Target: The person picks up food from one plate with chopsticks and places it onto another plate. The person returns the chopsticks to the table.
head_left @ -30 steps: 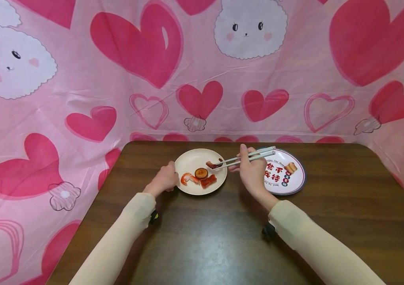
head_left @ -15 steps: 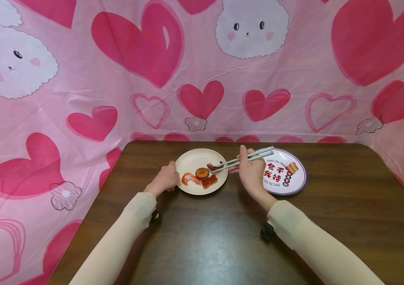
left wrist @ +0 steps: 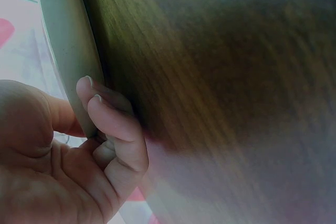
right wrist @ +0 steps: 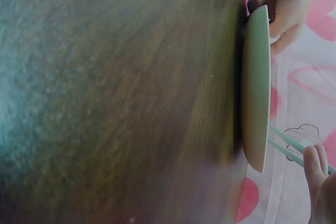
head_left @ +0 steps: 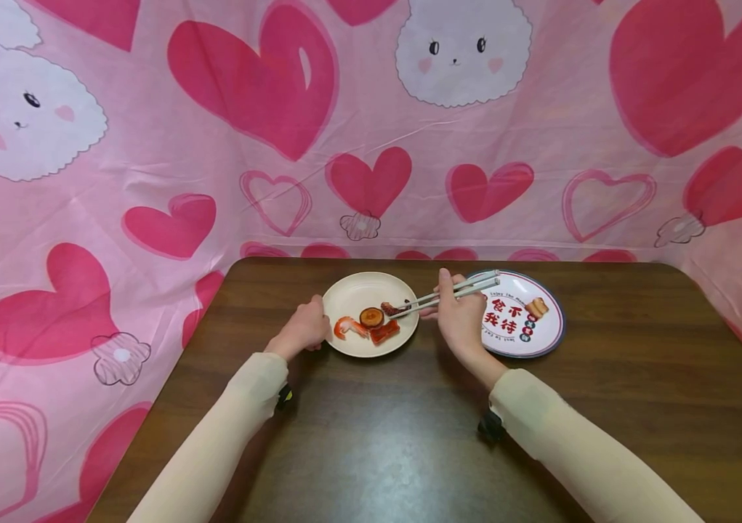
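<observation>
My left hand (head_left: 307,325) grips the left rim of a cream plate (head_left: 351,290); in the left wrist view the thumb and curled fingers (left wrist: 118,121) pinch its edge. My right hand (head_left: 461,312) holds a pair of pale green chopsticks (head_left: 452,291), which slant down leftward over the plate. Their tips meet a small dark reddish-brown food piece (head_left: 389,308) at the plate's right side. Beside it lie a round brown mushroom slice (head_left: 371,317), an orange-and-white shrimp (head_left: 348,327) and a red-brown slab of food (head_left: 384,332). In the right wrist view the plate's wall (right wrist: 255,93) hides the food.
A white plate (head_left: 504,345) with a blue rim and red printed characters stands to the right, partly behind my right hand. A tan food piece (head_left: 536,308) shows on its right side. Both plates stand on a dark wooden table (head_left: 377,436), before a pink heart-patterned cloth (head_left: 357,123).
The chopstick tips have dipped slightly, with the dark food piece now lower, close by the mushroom slice. My left hand stays at the plate's rim.
</observation>
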{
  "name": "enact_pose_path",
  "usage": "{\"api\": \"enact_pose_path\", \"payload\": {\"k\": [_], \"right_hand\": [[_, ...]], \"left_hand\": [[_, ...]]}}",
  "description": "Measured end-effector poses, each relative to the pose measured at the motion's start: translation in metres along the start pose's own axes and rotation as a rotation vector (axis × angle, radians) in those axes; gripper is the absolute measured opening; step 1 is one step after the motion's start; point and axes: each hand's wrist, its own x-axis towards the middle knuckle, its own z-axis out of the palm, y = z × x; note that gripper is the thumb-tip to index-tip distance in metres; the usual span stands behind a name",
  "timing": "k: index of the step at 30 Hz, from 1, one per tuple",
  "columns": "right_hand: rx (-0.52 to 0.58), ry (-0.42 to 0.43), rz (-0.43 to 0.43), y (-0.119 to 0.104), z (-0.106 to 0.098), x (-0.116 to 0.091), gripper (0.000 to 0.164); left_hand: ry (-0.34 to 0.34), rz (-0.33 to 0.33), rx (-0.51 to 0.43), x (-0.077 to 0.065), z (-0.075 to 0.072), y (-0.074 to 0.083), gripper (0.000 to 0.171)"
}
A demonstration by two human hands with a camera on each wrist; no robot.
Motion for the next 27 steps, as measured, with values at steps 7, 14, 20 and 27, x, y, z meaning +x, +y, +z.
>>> {"api": "enact_pose_path", "payload": {"k": [7,14,20,27], "right_hand": [[-0.001,-0.008,0.030,-0.018,0.003,-0.006,0.036],[0.001,-0.026,0.063,-0.019,0.001,-0.006,0.043],[0.013,-0.018,0.092,-0.002,-0.005,0.000,0.047],[0.027,-0.018,0.065,0.001,-0.006,-0.001,0.055]], "left_hand": [[0.003,-0.002,-0.003,-0.002,0.000,0.001,0.039],[0.003,0.002,-0.002,-0.002,-0.001,0.001,0.039],[0.006,0.011,-0.003,-0.001,-0.001,0.000,0.038],[0.007,0.019,-0.004,-0.002,-0.002,-0.001,0.037]]}}
